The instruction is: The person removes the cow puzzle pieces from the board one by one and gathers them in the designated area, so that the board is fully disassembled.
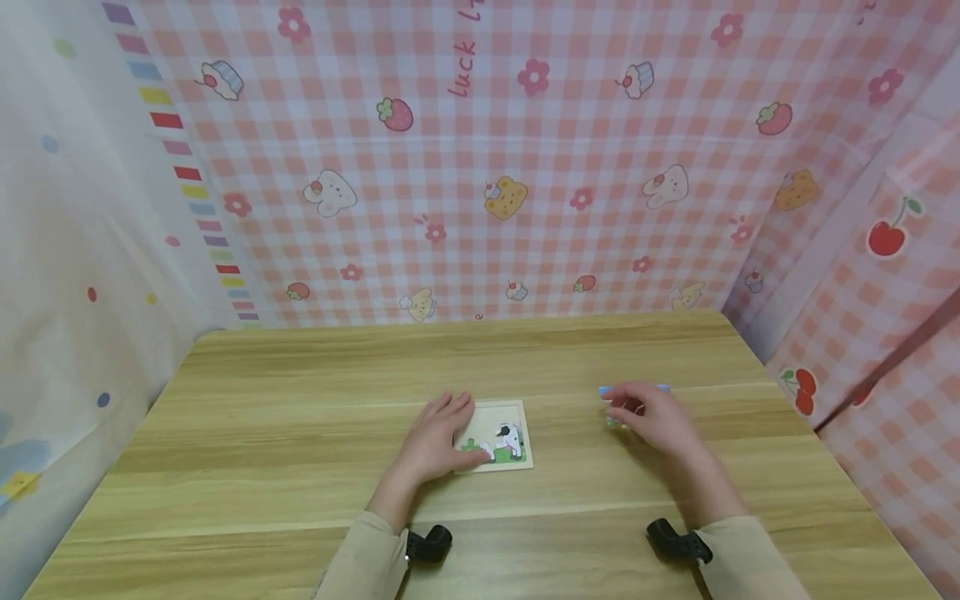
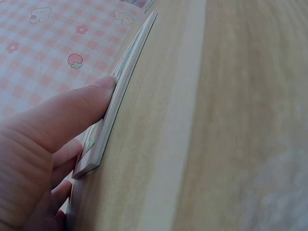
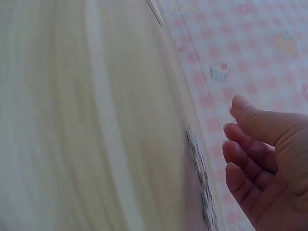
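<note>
Jigsaw board lies on the wood table, your L hand gripping its left side. Your R hand hangs empty, loosely curled over half-hidden puzzle pcs; prob pickup step, so next calls for a pinch.

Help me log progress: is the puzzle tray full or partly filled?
Partly filled: the puzzle tray shows bare surface above the cow picture. The left hand covers some of its left side.

Wood-grain tabletop: I get even light, soft shadow beside the right forearm.
Left wrist view: dimmer, whitish glare lower right.
Right hand: I see it clearer than the blur-streaked tabletop.
</note>
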Available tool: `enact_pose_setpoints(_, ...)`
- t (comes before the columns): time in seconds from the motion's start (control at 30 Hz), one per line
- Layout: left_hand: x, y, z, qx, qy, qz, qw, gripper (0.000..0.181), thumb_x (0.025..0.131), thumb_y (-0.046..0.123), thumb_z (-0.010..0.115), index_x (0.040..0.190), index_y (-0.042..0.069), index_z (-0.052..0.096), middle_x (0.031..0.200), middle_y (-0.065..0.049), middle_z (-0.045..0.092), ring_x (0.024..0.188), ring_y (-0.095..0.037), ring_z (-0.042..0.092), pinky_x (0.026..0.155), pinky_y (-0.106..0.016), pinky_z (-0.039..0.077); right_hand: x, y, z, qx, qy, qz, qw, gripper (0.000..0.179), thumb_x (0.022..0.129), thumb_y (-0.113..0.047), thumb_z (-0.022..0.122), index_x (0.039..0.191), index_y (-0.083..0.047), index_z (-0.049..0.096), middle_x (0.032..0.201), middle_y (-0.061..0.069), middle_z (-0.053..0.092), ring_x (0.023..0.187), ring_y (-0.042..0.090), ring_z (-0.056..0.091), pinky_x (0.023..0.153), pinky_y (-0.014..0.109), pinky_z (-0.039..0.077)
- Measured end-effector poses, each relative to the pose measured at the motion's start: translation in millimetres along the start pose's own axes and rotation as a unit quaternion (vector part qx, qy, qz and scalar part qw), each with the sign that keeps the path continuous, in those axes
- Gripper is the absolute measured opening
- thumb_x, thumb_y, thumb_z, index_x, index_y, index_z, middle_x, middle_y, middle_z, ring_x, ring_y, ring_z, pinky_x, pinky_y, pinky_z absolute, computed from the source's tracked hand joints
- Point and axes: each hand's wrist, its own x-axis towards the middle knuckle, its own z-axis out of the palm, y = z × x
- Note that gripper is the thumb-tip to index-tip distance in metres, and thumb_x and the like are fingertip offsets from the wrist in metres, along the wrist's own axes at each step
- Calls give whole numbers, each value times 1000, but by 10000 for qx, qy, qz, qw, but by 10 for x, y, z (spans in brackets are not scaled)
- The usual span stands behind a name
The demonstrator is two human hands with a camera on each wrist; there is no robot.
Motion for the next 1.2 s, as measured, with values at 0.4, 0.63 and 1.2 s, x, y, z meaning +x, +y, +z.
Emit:
enact_pose_setpoints(0.4,2,-3,12,33,17,58,10000,87,79,45,80,145,-1,46,155,-13,38,146,-38,22,119,-51,13,165,-294,417,249,-562,-354,9975,19,89,-7,73,107,-2,71,89,-3,66,81,12,59,71,27,52)
enact_pose_setpoints(0.63,0,-8,10,14,0,68,10000,88,79,44,80,145,-2,46,155,-14,37,146,-39,21,119,-51,12,263,-455,604,394,-896,-536,9937,21,91,-14,72,110,-3,71,94,0,67,86,14,61,77,30,54)
enact_pose_setpoints(1.2,4,-17,10,34,55,113,9999,87,80,46,79,146,-1,46,155,-13,38,146,-38,22,119,-52,13,369,-680,882,248,-1358,-977,9856,36,84,-14,80,117,-5,69,99,4,61,81,20,56,71,28,50)
